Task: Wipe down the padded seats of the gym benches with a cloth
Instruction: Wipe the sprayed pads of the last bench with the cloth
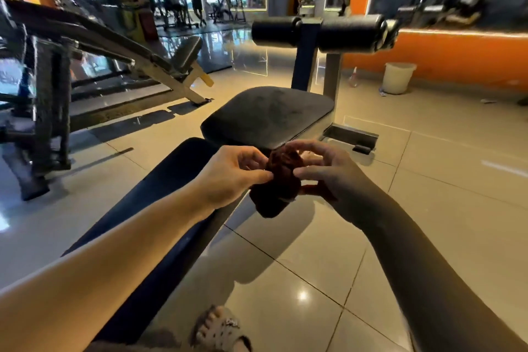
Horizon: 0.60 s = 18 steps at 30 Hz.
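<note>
A dark reddish-brown cloth (pixel 278 180) is bunched between both my hands, above the near edge of a black padded seat (pixel 268 114). My left hand (pixel 233 173) pinches the cloth's left side with thumb and fingers. My right hand (pixel 328 170) holds its right side with curled fingers. The bench's long black back pad (pixel 160 203) runs from the seat toward me under my left forearm. Two black foam leg rollers (pixel 320 31) stand on a post behind the seat.
Another adjustable bench (pixel 120 46) and a dark machine frame (pixel 48 111) stand at the left. A white bucket (pixel 398 77) sits by the orange wall at the right. Glossy tiled floor lies to the right of the bench. My sandalled foot (pixel 220 328) is at the bottom. Two people stand far back.
</note>
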{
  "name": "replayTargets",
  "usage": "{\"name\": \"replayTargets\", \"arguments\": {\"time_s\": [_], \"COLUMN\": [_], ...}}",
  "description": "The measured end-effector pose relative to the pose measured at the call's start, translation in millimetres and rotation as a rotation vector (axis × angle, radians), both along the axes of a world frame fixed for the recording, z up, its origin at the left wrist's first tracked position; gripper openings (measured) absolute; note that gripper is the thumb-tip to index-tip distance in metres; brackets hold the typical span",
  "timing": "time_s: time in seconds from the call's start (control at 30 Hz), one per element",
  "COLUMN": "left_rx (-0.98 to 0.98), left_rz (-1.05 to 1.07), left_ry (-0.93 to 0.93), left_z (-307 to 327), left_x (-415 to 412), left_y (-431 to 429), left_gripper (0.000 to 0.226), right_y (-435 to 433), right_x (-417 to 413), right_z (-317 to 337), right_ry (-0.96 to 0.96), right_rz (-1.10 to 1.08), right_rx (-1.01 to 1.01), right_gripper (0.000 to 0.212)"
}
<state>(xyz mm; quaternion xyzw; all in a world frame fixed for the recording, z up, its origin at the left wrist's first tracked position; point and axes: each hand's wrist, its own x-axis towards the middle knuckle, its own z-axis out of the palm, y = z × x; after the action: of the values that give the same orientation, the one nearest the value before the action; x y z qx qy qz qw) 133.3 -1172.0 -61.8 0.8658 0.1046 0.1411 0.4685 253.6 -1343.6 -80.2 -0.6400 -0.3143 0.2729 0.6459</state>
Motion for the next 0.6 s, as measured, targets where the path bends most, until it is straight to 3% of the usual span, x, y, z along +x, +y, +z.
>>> {"name": "replayTargets", "arguments": {"time_s": [0.27, 0.5, 0.6], "left_rx": [-0.322, -0.502, -0.508], "left_rz": [-0.138, 0.112, 0.237], "left_ry": [-0.010, -0.103, -0.145], "left_z": [52, 97, 109], "left_x": [-140, -244, -282], "left_y": [-28, -36, -33], "left_gripper": [0.008, 0.013, 0.012], "right_y": [-43, -36, -25], "right_x": [-133, -227, -261], "right_z": [80, 132, 146], "right_ry": [-0.206, -0.412, -0.389], "right_rz": [-0.025, 0.079, 0.145], "right_rx": [-0.196, -0.283, -0.253], "right_gripper": [0.026, 0.013, 0.009]}}
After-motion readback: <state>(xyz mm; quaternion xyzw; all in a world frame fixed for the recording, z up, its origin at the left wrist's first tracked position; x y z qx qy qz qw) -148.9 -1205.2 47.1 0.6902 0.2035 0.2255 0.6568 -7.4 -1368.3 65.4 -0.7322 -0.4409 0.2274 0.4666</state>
